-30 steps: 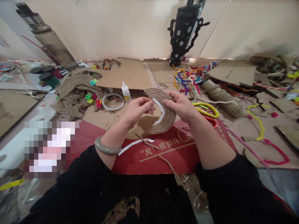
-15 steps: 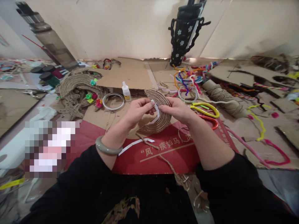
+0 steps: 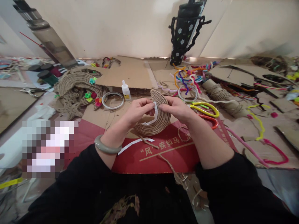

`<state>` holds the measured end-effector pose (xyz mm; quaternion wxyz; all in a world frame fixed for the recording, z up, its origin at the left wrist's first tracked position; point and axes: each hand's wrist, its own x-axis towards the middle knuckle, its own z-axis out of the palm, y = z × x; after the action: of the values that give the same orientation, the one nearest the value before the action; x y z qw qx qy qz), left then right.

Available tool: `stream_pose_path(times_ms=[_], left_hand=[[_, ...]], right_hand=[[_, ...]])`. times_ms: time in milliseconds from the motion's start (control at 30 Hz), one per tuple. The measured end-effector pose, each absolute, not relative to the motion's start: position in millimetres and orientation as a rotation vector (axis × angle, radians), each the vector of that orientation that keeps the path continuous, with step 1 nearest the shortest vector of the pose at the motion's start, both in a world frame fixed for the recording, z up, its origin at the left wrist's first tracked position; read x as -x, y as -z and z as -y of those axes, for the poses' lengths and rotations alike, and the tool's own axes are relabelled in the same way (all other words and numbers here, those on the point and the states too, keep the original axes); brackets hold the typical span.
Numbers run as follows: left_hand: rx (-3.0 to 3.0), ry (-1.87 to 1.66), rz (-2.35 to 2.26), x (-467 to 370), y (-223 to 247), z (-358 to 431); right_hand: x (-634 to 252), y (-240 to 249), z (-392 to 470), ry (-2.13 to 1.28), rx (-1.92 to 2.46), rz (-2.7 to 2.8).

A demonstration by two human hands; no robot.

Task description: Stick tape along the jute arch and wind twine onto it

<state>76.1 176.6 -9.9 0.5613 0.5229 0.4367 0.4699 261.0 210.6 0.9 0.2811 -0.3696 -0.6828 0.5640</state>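
A crescent of coiled brown twine point(image 3: 161, 119) is held up between my two hands over the red and tan cardboard. Along its inner edge runs a white strip point(image 3: 155, 112). My left hand point(image 3: 143, 109) pinches the upper part of this strip with thumb and fingers. On the other side, my right hand point(image 3: 175, 107) grips the twine crescent, its thumb on the front face near the strip and its fingers behind. Another white strip point(image 3: 130, 144) lies on the red cardboard point(image 3: 130, 161) below my left hand. A length of loose twine trails down toward me.
A small white glue bottle point(image 3: 125, 90) and a ring point(image 3: 112, 100) stand beyond my left hand. Yellow-handled scissors point(image 3: 206, 109), a twine roll point(image 3: 221, 98) and pipe cleaners lie to the right. At the back are a black flowered bottle point(image 3: 182, 34) and a grey bottle point(image 3: 51, 40).
The twine crescent has turned slightly between my hands, its upper tip shifting right and its lower end shifting left. The white strip now follows the inner curve more closely.
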Motion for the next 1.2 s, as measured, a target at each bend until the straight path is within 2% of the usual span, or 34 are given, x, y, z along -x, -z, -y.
stream_pose_path(times_ms=[133, 333, 1200], left_hand=[[-1.412, -1.201, -1.174, -76, 12, -178], [-1.670, -1.411, -1.418, -77, 12, -172], [-1.734, -1.299, -1.437, -80, 12, -169]], right_hand=[[-258, -1, -209, -1.524, 0.961, 1.855], [-249, 2, -210, -1.344, 1.083, 1.761], [-249, 6, -208, -1.164, 1.084, 2.045]])
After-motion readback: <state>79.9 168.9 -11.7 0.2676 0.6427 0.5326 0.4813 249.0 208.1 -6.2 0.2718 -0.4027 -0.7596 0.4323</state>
